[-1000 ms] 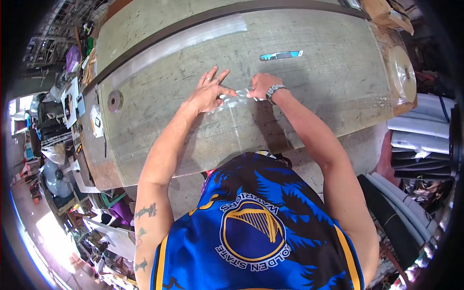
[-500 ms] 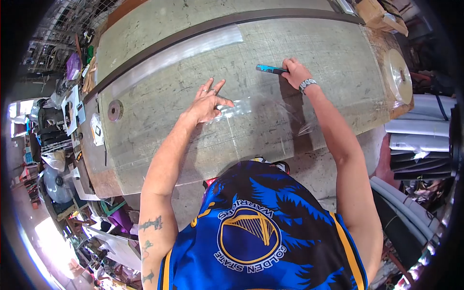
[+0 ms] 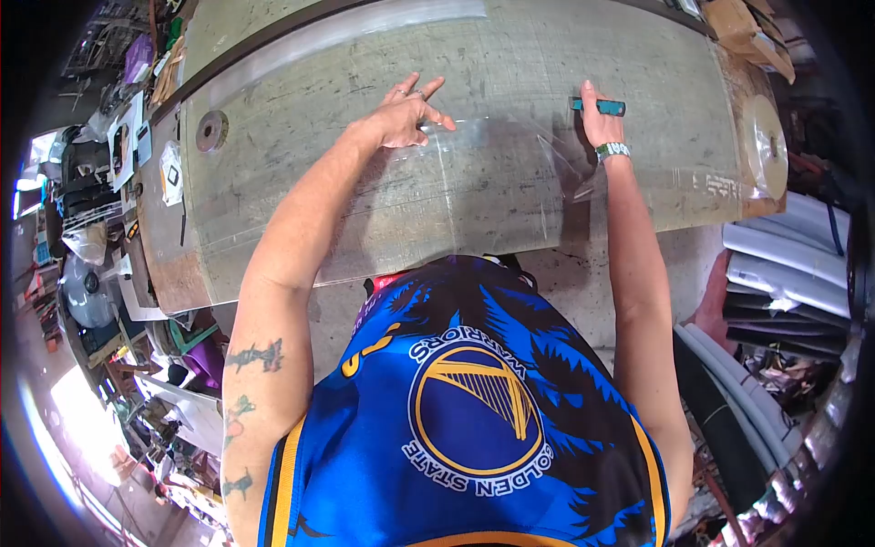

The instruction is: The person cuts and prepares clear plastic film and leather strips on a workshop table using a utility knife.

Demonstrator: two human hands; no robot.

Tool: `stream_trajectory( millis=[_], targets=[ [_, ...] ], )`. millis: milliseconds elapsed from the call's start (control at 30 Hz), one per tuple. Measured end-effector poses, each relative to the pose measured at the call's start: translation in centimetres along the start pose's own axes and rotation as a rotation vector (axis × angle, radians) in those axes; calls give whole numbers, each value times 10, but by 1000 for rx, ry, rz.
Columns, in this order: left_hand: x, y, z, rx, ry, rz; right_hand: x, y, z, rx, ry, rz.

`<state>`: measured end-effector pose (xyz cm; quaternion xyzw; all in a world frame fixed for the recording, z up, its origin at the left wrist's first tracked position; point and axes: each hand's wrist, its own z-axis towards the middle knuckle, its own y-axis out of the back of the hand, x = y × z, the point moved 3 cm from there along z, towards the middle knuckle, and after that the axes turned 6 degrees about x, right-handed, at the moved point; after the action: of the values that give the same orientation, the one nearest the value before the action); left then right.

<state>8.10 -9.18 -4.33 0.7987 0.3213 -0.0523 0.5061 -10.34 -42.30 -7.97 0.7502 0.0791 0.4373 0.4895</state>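
Note:
My left hand (image 3: 406, 120) presses on a clear plastic sheet (image 3: 497, 150) with its fingers spread, a ring on one of them. The sheet is see-through, so its edges are hard to follow; a few creases and glints show between my hands. To the right, my right hand (image 3: 602, 128) is closed around a blue and black utility knife (image 3: 610, 108), held crosswise to the forearm. I cannot make out its blade. Both hands are over the worn grey-green worktable (image 3: 365, 219).
A roll of tape (image 3: 212, 131) lies at the table's left. A dark straight bar (image 3: 264, 41) runs along the back, with a pale strip beside it. A large clear roll (image 3: 764, 141) sits at the right end, cardboard (image 3: 743, 32) behind it. Rolled material (image 3: 788, 264) is stacked at the right.
My right hand has moved right with the utility knife and turned it, so it now sticks out on both sides of the hand. My left hand stays on the sheet. The view has shifted.

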Motion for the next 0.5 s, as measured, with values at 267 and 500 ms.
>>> stream_trajectory(
  millis=[267,500],
  targets=[
    [8,-4,3,-12,-27,16,108,14,-148,142,-17,531],
    [11,-7,5,-5,-28,32,156,-106,-184,66,301,612]
  ],
)
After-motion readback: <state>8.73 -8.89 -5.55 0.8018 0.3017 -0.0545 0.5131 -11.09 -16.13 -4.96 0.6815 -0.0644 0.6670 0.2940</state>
